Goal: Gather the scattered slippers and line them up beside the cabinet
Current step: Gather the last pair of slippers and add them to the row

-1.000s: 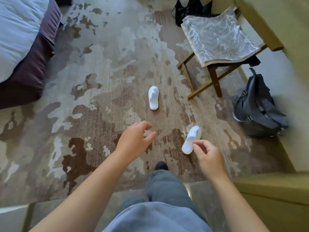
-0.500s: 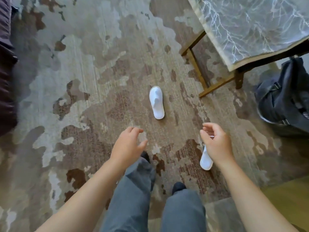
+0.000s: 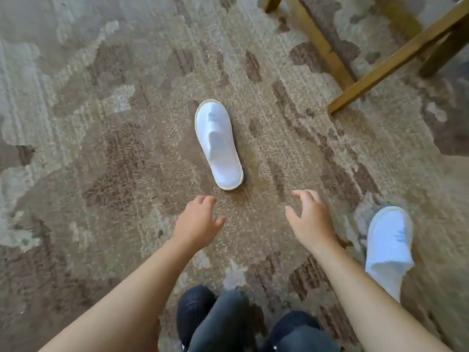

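Head view: both slippers are seen on the carpet (image 3: pixel 76 123), nothing picked up yet. The far slipper (image 3: pixel 217 144) now sits much closer than a second ago, just ahead of the left hand (image 3: pixel 196 223) and right hand (image 3: pixel 311 219). Each grip is spread apart and empty. The right-hand slipper (image 3: pixel 389 246), reached toward earlier, is left lying beside the right forearm. Chair legs (image 3: pixel 330 54) are glimpsed top right; no cabinet is in sight, so the lining-up is probably a way off.

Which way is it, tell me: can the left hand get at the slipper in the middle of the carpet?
Probably yes. The left hand is open and holds nothing, just short of the slipper, with only bare carpet between them.
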The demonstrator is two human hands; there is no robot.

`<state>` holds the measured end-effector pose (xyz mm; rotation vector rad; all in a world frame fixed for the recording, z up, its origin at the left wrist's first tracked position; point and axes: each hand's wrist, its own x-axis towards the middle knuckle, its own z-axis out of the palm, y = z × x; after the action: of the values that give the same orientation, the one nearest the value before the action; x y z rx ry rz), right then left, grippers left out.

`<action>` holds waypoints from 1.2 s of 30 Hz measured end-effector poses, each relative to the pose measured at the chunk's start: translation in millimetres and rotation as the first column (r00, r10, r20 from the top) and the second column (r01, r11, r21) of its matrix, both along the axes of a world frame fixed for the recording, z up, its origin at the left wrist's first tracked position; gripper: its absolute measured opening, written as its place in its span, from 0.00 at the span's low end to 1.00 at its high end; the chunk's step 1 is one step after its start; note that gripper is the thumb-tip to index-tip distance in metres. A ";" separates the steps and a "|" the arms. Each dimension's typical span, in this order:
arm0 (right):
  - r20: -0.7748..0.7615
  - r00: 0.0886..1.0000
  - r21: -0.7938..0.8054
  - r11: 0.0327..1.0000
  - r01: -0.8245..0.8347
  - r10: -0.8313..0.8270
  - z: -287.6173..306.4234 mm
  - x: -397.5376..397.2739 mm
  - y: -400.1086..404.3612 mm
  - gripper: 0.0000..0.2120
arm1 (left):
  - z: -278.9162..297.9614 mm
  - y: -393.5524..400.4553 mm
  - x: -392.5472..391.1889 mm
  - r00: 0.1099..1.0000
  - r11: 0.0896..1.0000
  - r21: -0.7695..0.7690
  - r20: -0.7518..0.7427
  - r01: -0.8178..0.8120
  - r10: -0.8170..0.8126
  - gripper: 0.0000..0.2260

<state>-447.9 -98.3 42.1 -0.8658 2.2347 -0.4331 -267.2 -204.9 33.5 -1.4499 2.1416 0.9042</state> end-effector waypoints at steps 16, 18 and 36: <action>-0.090 0.996 0.135 0.990 0.042 -0.030 -205.7 16.6 2.8 0.35 | -187.9 -41.7 -65.2 0.794 0.778 -0.160 -0.153 -0.607 0.588 0.38; -0.074 0.997 0.131 0.991 0.037 -0.027 -205.3 15.8 3.7 0.35 | -191.0 -44.0 -66.7 0.776 0.765 -0.141 -0.171 -0.629 0.607 0.38; -0.018 0.852 -0.078 0.851 0.520 -0.522 -171.9 -24.8 106.6 0.22 | -170.5 65.2 -107.6 0.657 0.902 0.241 -0.621 -0.357 0.427 0.10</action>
<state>-472.7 8.3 -129.8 -0.2792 2.4915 -0.7536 -374.8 -139.7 -137.0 -1.7632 2.1989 1.9186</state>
